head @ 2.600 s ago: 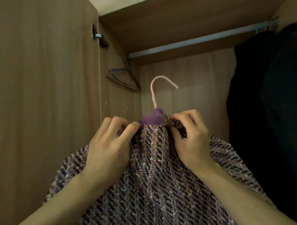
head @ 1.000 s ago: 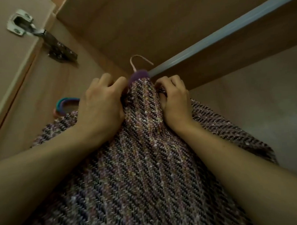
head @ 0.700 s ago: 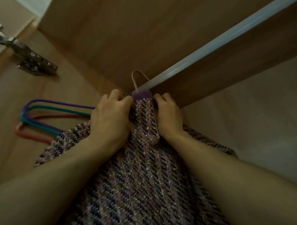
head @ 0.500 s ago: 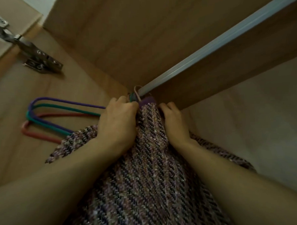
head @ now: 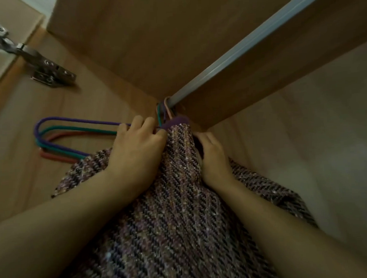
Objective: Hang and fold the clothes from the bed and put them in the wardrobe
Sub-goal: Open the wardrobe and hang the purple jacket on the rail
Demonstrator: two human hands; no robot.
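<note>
- At twelve o'clock, the pink wire hook (head: 167, 107) of the garment's hanger appears looped over the grey metal wardrobe rail (head: 238, 55).
- The purple-and-black woven tweed garment (head: 181, 211) is seen spread below it toward six o'clock.
- The left hand (head: 135, 153) is clamped on the collar at nine o'clock of the hook; the right hand (head: 212, 156) is curled into fabric at four o'clock.
- Hanging of this item is judged nearly complete; only release is outstanding.
- Empty wire hangers (head: 60, 139), purple, teal and red, are noted at nine o'clock; remaining clothes are unseen.
</note>
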